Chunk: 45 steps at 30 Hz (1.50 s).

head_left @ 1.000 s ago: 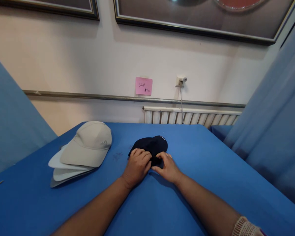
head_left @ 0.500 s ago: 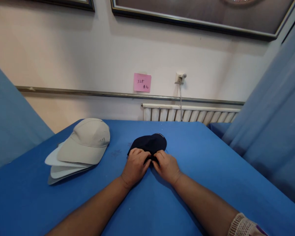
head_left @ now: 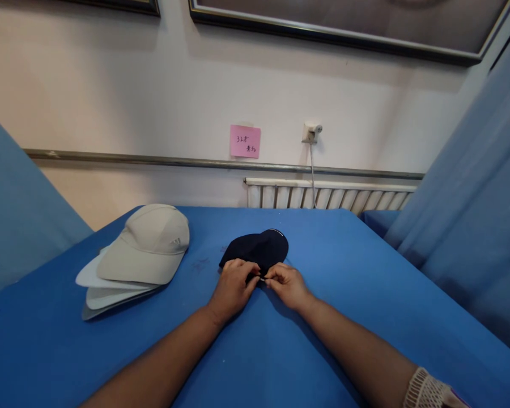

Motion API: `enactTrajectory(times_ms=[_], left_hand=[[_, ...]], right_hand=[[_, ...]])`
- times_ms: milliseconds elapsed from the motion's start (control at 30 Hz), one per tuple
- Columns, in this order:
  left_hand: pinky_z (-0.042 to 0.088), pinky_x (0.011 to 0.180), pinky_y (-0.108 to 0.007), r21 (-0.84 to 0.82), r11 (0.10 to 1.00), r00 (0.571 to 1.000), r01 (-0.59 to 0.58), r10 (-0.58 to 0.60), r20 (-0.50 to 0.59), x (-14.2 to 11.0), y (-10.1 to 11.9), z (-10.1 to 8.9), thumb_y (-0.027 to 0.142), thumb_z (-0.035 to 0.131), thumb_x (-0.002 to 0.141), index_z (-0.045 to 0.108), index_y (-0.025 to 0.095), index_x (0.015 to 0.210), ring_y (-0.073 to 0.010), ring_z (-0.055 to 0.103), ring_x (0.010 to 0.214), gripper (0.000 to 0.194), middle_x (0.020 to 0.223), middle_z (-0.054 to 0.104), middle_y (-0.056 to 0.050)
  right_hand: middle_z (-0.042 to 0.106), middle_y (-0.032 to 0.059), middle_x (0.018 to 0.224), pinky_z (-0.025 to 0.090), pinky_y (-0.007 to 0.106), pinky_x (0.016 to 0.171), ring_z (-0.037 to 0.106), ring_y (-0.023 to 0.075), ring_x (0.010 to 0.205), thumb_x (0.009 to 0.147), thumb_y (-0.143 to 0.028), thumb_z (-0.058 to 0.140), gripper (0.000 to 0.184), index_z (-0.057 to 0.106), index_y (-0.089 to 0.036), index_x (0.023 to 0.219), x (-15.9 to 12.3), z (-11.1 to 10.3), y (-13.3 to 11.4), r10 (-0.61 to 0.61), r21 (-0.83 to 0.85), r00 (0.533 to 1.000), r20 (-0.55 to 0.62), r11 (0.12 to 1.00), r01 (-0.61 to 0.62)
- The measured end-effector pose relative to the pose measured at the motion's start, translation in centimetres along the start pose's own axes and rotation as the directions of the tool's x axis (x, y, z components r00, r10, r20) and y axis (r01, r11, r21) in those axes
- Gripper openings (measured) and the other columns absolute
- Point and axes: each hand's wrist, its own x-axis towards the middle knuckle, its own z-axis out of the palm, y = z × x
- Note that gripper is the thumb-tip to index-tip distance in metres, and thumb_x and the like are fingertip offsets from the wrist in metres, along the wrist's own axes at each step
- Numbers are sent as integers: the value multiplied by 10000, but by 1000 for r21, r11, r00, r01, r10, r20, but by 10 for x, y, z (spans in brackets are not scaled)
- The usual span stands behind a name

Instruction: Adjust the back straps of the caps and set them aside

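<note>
A stack of caps (head_left: 130,266), a beige one on top, sits on the left part of the blue table (head_left: 238,362). Right of it, mid-table, the left hand (head_left: 234,285) is closed on the near edge of a dark cap (head_left: 253,247); just beside, the right hand (head_left: 288,286) pinches that same edge, perhaps by a strap, though the detail is too small to be sure.

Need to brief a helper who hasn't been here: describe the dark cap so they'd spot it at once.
Find the blue-covered table, then the stack of paler caps on its left. Right of that stack, toward the table's middle, lies the dark cap, held at its near edge by both hands. Unlike those others, it is near-black and unstacked.
</note>
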Motion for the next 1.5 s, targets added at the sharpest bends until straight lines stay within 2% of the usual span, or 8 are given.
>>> enactTrajectory(times_ms=[133, 333, 600, 767, 933, 1133, 1300, 1500], left_hand=[[441, 864, -373, -114, 989, 994, 92, -83, 77, -2, -1, -3, 248, 611, 824, 661, 216, 1059, -231, 603, 960, 243, 1000, 688, -55], [460, 871, -339, -320, 917, 965, 239, -186, 186, 4, -6, -3, 339, 456, 921, 674, 217, 1053, -215, 633, 965, 282, 1028, 710, -50], [462, 711, -286, -585, 711, 921, 390, -304, 244, 11, -2, -3, 402, 619, 778, 681, 174, 880, -175, 607, 766, 257, 844, 689, -35], [402, 634, -261, -647, 598, 875, 473, -403, 268, 13, 2, -10, 443, 681, 696, 632, 165, 714, -128, 506, 635, 283, 682, 600, 3], [390, 622, -272, -685, 532, 859, 499, -407, 310, 12, 4, -15, 396, 652, 692, 601, 166, 647, -133, 492, 630, 240, 657, 580, -3], [393, 625, -281, -686, 526, 858, 502, -404, 318, 11, 5, -13, 333, 618, 649, 504, 174, 532, -147, 513, 657, 227, 689, 604, -28], [340, 570, -260, -660, 539, 842, 524, -444, 305, 14, 4, -7, 302, 619, 609, 447, 180, 492, -131, 479, 621, 242, 648, 571, -16], [312, 560, -254, -636, 552, 832, 539, -464, 303, 16, 5, -5, 327, 652, 574, 442, 180, 482, -120, 449, 595, 272, 605, 535, 3]], right_hand=[[659, 24, 895, 535, 289, 739, 637, 155, 807, 777, -67, 642, 166, 680, -224, 817, -2, -6, -5, -100, -23, 995, 9, 995, 101], [646, 43, 943, 547, 316, 797, 644, 170, 899, 827, -78, 608, 191, 692, -236, 892, -2, -7, -10, -206, -104, 976, 67, 972, 212], [638, 41, 973, 555, 314, 784, 644, 167, 891, 821, -60, 601, 195, 660, -231, 894, -3, -9, -12, -232, -139, 971, 56, 961, 237], [628, 49, 998, 552, 309, 795, 639, 160, 895, 826, -44, 577, 195, 624, -215, 906, -4, -10, -15, -282, -172, 958, 58, 942, 288], [609, 66, 1021, 551, 318, 812, 628, 166, 923, 852, -47, 534, 189, 604, -203, 931, -4, -10, -19, -309, -204, 947, 88, 925, 320], [583, 76, 1049, 551, 309, 779, 616, 165, 895, 877, -65, 499, 179, 603, -206, 916, -5, -10, -24, -286, -232, 948, 139, 921, 312], [582, 79, 1045, 545, 292, 754, 608, 162, 869, 904, -82, 471, 190, 601, -206, 965, -7, -12, -27, -297, -259, 937, 184, 905, 337], [582, 83, 1079, 549, 292, 786, 611, 170, 902, 925, -107, 457, 213, 610, -213, 1029, -8, -12, -31, -304, -285, 930, 208, 890, 355]])
